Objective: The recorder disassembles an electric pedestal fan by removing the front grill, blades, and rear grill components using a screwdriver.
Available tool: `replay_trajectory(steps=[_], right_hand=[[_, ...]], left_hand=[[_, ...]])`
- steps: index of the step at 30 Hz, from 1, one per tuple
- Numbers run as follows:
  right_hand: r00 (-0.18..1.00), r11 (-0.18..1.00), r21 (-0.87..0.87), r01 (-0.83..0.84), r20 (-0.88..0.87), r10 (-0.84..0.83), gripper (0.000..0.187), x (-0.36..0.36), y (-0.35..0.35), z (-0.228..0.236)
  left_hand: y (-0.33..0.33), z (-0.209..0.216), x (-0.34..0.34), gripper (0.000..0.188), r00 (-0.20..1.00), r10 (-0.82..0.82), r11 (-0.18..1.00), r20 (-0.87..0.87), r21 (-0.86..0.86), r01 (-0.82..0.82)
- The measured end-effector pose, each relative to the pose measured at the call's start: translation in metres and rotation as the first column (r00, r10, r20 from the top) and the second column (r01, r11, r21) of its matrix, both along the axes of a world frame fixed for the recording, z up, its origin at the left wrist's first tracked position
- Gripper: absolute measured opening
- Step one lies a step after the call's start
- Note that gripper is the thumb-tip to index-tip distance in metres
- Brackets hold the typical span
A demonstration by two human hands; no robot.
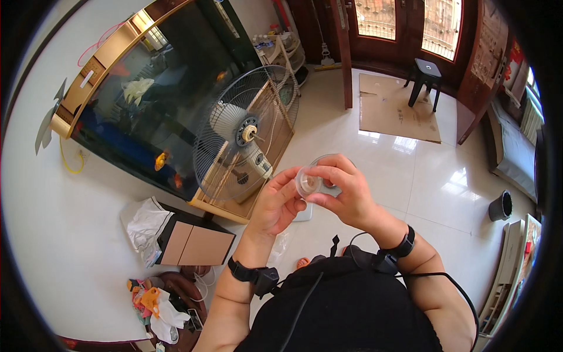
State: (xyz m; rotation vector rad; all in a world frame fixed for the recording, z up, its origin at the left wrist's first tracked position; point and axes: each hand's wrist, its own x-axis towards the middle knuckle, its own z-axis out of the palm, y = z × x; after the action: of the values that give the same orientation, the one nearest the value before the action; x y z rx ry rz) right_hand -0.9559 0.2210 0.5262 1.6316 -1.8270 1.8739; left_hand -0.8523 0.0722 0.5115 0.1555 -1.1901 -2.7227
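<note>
Both hands are raised in front of my chest, holding a small clear, round plastic piece (305, 183) shaped like a shallow cup or cap. My left hand (274, 204) grips its left side with the fingers bent. From the right, my right hand (347, 190) pinches its rim between thumb and fingers. Beyond my left hand stands a floor fan (245, 132) with a wire grille, its central hub and shaft exposed. Part of a round rim behind my right hand is mostly hidden, so I cannot tell what it belongs to.
A large fish tank (158, 100) stands behind the fan. At lower left are a box-shaped cabinet (196, 243) and a white plastic bag (170, 320). Flattened cardboard (387, 111) lies under a black stool (427, 69) by the doors. To the right stands a dark bin (500, 206).
</note>
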Motion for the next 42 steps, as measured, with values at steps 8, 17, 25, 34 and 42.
replay_trajectory(steps=[8,17,25,34,42], right_hand=[[0.995,1.000,0.011,0.026,-0.093,-0.025,0.029,0.007,-0.003,0.002],[0.995,1.000,-0.003,0.005,-0.098,-0.005,0.022,0.011,-0.008,0.009],[0.999,0.998,0.061,0.001,0.040,-0.003,0.029,0.013,-0.008,0.008],[1.000,0.999,0.050,0.015,-0.007,-0.015,0.029,0.008,-0.007,0.005],[1.000,0.998,0.055,0.027,-0.004,-0.027,0.030,0.004,-0.004,0.001]], left_hand=[[-0.008,0.000,0.007,0.030,0.999,-0.034,0.999,-0.042,0.005,0.034],[-0.014,-0.007,0.011,0.032,0.996,-0.046,0.999,-0.082,-0.008,0.045],[-0.016,-0.005,0.010,0.033,0.996,-0.068,0.997,-0.056,0.027,0.069],[-0.015,-0.004,0.011,0.036,0.994,-0.103,0.992,-0.045,0.067,0.105],[-0.013,-0.005,0.009,0.041,0.990,-0.113,0.992,-0.079,0.044,0.117]])
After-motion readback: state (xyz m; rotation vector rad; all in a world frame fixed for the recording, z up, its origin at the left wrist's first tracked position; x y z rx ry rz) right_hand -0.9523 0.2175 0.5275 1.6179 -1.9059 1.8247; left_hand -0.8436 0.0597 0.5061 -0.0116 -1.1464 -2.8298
